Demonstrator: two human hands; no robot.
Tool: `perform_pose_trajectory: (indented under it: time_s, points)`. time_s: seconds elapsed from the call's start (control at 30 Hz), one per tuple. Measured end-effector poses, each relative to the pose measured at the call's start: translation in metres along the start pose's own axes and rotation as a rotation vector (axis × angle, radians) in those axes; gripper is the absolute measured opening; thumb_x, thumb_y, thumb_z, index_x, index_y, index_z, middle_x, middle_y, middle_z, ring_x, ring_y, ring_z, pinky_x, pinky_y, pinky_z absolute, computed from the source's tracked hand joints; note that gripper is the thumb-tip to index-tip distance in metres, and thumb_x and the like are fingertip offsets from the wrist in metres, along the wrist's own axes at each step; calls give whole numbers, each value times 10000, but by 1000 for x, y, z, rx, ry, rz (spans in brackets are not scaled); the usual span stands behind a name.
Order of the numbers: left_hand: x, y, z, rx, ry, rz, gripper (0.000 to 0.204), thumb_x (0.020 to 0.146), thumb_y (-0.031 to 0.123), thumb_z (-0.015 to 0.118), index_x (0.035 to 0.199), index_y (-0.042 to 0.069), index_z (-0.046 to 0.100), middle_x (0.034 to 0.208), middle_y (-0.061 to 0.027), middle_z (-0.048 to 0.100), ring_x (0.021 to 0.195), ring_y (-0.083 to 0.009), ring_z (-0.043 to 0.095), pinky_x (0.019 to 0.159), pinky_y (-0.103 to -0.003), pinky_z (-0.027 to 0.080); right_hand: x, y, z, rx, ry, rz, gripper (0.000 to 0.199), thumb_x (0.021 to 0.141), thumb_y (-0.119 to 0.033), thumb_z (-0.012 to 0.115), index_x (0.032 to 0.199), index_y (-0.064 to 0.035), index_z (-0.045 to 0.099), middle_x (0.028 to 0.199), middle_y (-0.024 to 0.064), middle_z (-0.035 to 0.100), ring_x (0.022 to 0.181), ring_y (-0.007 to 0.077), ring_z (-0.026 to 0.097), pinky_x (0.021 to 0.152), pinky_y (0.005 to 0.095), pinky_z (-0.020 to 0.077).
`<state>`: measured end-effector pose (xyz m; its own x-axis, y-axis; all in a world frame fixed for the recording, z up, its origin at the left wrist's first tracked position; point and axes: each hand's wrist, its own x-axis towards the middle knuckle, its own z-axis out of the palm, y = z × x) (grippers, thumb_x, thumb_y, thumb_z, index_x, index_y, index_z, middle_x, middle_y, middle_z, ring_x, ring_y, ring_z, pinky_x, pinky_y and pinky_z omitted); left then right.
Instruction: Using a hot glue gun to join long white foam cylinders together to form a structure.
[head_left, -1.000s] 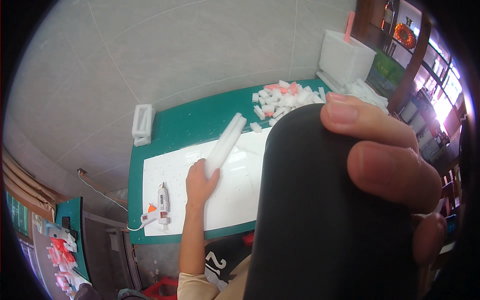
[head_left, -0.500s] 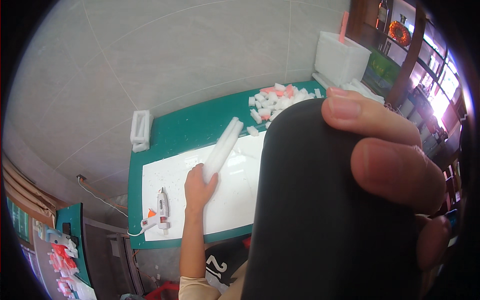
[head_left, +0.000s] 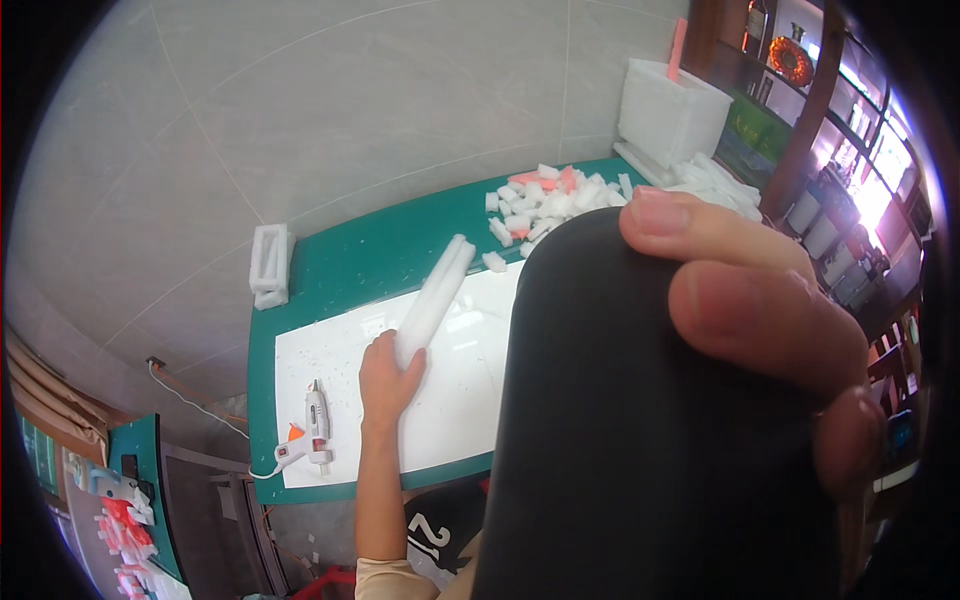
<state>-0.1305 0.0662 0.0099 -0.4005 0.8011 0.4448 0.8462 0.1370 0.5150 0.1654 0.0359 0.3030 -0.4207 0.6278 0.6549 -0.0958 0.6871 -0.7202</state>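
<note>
White foam strips (head_left: 437,295) lie slantwise at the centre of the frame, the left hand (head_left: 388,378) clamped round their near end. Hands well apart here — the right hand (head_left: 765,300) looms huge at the right, fingers curled over a big black object (head_left: 620,420) that blocks much of the view.

Beneath the strips, a glossy white sheet (head_left: 450,405) catches the light, specked with crumbs, on a green tabletop (head_left: 350,255) bowed by the lens. At the sheet's lower left sits a white glue gun (head_left: 317,420) with an orange trigger; at the tabletop's upper left corner, a hollow white foam frame (head_left: 268,262). White and pink foam scraps (head_left: 545,205) heap up at upper centre.

And the room: grey wall (head_left: 380,110) across the top, a white box (head_left: 672,120) with a pink strip (head_left: 677,50) poking up, dark wooden shelves with a round amber bottle (head_left: 790,62) at upper right. Lower left — a tan curtain (head_left: 55,390), then a second green surface (head_left: 140,445) bearing pink and white pieces (head_left: 122,525).
</note>
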Motion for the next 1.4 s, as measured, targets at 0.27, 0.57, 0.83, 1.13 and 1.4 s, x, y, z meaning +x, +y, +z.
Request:
perform_pose_trajectory:
  time_s: [0.27, 0.57, 0.83, 1.13, 1.4]
  points:
    - [2, -4, 1, -18, -14, 5, 529, 799, 295, 702, 1176, -44, 551, 1053, -219, 612, 988, -381, 576, 859, -437, 473, -67, 36, 23, 325, 172, 19, 502, 998, -415, 323, 1281, -16, 438, 1288, 263, 496, 1141, 368, 556, 978, 449, 478]
    - [2, -1, 4, -17, -36, -57, 544, 781, 282, 713, 1179, -50, 548, 1109, -232, 608, 1040, -386, 575, 909, -430, 453, -66, 97, 15, 507, 134, -125, 745, 906, -504, 505, 1392, 24, 304, 1316, 287, 474, 1164, 410, 544, 951, 497, 495]
    - [1, -5, 5, 26, 20, -2, 531, 795, 293, 704, 1178, -41, 550, 1049, -220, 614, 993, -386, 575, 850, -445, 473, -17, 180, -93, 373, 308, -72, 1076, 768, -690, 603, 1464, 37, 223, 1361, 305, 435, 1190, 440, 524, 958, 543, 488]
    - [0, -5, 6, 9, 21, 10, 526, 789, 282, 708, 1174, -40, 553, 1036, -225, 615, 981, -387, 578, 843, -444, 474, -63, 236, -70, 46, 233, 135, 862, 783, -415, 781, 1380, 43, 361, 1311, 145, 499, 1186, 240, 523, 1026, 366, 402]
    - [1, -4, 2, 10, -7, -13, 530, 789, 283, 712, 1178, -39, 553, 1017, -226, 614, 965, -389, 578, 830, -447, 475, -124, 296, -38, 65, 287, 392, 636, 753, -68, 766, 1291, 35, 442, 1237, 122, 540, 1128, 210, 549, 993, 343, 425]
